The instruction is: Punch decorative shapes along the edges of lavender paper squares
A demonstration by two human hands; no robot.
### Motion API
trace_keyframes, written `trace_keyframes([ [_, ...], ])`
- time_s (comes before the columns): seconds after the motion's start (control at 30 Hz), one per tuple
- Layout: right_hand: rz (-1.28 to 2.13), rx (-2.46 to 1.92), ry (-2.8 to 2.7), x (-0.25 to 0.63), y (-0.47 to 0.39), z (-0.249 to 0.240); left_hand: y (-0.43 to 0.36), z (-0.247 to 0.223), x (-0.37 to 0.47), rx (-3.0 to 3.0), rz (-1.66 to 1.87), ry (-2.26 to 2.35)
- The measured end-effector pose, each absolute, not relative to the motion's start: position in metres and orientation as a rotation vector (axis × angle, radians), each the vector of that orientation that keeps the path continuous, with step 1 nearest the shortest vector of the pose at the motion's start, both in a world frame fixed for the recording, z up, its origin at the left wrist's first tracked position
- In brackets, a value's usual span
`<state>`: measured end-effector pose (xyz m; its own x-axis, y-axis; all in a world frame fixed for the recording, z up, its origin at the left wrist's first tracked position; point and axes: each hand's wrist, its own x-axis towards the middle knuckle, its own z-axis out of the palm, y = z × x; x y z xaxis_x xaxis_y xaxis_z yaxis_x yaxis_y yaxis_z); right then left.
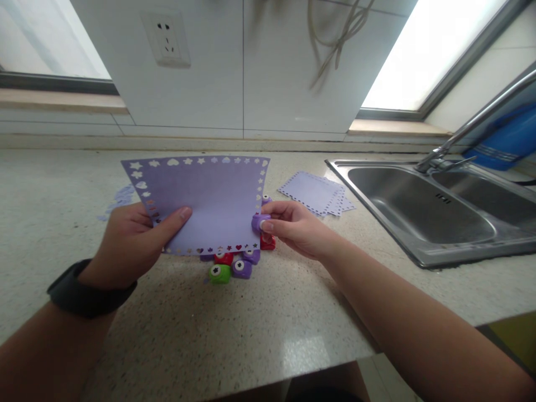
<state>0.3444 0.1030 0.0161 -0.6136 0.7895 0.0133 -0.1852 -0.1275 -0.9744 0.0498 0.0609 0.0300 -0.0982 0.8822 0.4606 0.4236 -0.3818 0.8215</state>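
A speckled stone counter [251, 335] fills the lower frame, a steel sink [422, 215] at right and a wall socket [165, 38] upper left. No writing is legible anywhere. At centre, the left hand [134, 243] pinches a lilac sheet [205, 201] with punched borders; the right hand [295, 226] is closed on a purple punch [260, 222] at the sheet's right edge. More small punches [230, 267] lie partly hidden below the sheet. A stack of lilac sheets [316, 192] lies near the sink.
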Motion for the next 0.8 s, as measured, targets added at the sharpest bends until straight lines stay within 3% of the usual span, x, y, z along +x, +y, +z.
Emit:
trace_keyframes([
  [0.8, 1.794, -0.732, -1.422, 0.3461, 0.1020, 0.0223, 0.0631, 0.0266, 0.0470, 1.752, 1.477, 1.447],
])
